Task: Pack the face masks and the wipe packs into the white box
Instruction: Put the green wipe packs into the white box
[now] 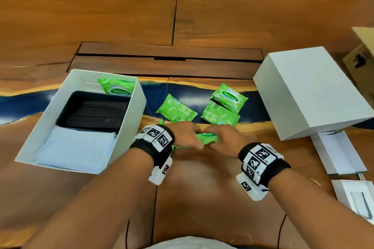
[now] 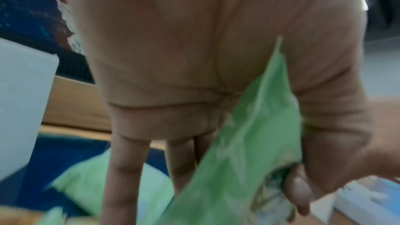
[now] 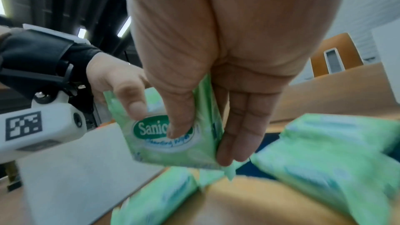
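An open white box [image 1: 129, 123] stands at the left of the wooden table. In it lie black masks [image 1: 95, 113], light blue masks [image 1: 77, 149] and one green wipe pack [image 1: 117, 88] in the far corner. Three more wipe packs lie on the table: a single one [image 1: 176, 109] and two stacked [image 1: 224, 107]. My left hand [image 1: 190, 137] and right hand [image 1: 220, 139] meet just right of the box and both hold another green wipe pack [image 1: 206, 137]. In the right wrist view my right hand [image 3: 201, 146] pinches that pack [image 3: 155, 145] between thumb and fingers, the left thumb on its label. In the left wrist view the pack [image 2: 244, 143] sits between palm and thumb.
The box's white lid [image 1: 311, 91] lies at the right. A cardboard box [image 1: 362, 62] is at the right edge, with small white boxes [image 1: 340, 151] nearer me. A dark recessed panel [image 1: 168, 60] crosses the table's middle. Bare wood lies in front of me.
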`<action>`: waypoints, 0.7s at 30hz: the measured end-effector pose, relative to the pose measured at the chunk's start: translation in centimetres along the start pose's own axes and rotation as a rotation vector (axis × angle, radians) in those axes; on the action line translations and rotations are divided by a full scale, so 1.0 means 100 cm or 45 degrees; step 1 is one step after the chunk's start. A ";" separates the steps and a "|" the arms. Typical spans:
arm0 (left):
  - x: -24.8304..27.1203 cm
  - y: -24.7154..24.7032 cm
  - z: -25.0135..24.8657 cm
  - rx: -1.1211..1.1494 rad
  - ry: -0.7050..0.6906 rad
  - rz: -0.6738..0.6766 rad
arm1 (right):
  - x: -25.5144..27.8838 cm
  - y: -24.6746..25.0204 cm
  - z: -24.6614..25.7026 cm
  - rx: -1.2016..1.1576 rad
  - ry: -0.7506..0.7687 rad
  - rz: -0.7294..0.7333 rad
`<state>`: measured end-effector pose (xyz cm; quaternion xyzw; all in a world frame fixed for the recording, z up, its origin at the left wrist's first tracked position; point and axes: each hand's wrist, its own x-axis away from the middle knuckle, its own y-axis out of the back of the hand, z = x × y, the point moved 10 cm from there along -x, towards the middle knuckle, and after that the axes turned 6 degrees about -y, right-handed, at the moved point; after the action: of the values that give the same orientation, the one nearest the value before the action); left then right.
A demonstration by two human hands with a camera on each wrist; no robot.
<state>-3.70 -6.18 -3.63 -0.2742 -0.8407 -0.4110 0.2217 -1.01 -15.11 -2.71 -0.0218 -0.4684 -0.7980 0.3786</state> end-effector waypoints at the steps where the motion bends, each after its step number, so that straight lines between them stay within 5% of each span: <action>1: 0.006 0.016 -0.004 -0.030 -0.023 -0.011 | -0.005 0.012 0.008 0.050 -0.001 -0.014; 11: 0.090 0.167 0.036 0.202 -0.101 -0.595 | -0.051 0.073 0.103 -0.377 0.032 0.120; 21: 0.127 0.216 0.130 0.244 -0.043 -0.769 | -0.112 0.042 0.186 -0.430 0.086 0.066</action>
<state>-1.29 18.97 8.98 0.0035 -0.9226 -0.3725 0.1005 3.68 4.47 6.44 -0.0704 -0.3139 -0.8556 0.4055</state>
